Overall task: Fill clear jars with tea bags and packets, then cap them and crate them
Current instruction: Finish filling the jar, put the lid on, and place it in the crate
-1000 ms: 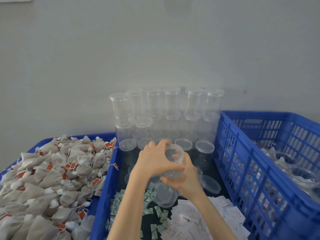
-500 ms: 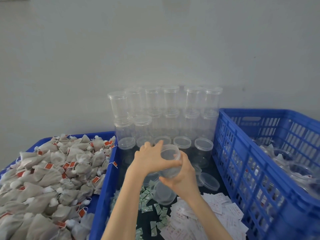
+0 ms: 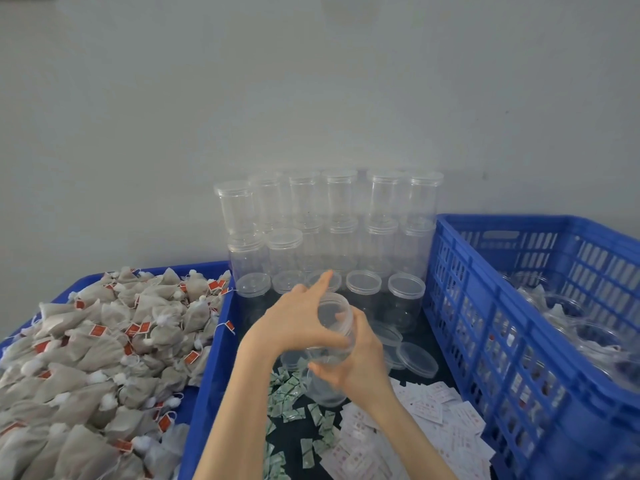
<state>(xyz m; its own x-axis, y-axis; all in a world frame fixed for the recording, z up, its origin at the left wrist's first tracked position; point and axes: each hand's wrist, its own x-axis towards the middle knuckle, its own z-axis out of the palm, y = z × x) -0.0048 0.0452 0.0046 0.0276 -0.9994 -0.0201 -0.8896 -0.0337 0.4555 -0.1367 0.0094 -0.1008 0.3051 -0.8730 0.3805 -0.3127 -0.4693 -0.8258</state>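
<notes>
Both hands meet over the middle tray, on one clear jar [image 3: 334,327], held above the tray floor and tilted, its open mouth facing up and toward the camera; right hand [image 3: 356,358] wraps the jar from below and from the right, fingers curled round its lower wall; left hand [image 3: 301,318] lies over the jar's left side, thumb pressed across the wall, index finger stretched out toward the far jars; jar interior looks empty, no lid on it; a second open jar [image 3: 325,393] sits on the tray floor just beneath the held one, partly hidden by the right wrist; loose clear lids [image 3: 417,358] lie flat just right of the hands, near the crate wall; stacked capped jars [image 3: 341,216] stand in tiers at the far end of the tray, against the grey wall [image 3: 311,81]; small green-printed packets [image 3: 291,393] are scattered on the dark tray floor near the left forearm; white packets [image 3: 436,410] with red print are heaped at near right; left blue bin [image 3: 207,393] holds a mound of grey tea bags [image 3: 86,358] with red tags and white knots; right blue crate [image 3: 502,341], slotted walls, holds jars [image 3: 588,334] whose contents I cannot make out through glare and blur.
</notes>
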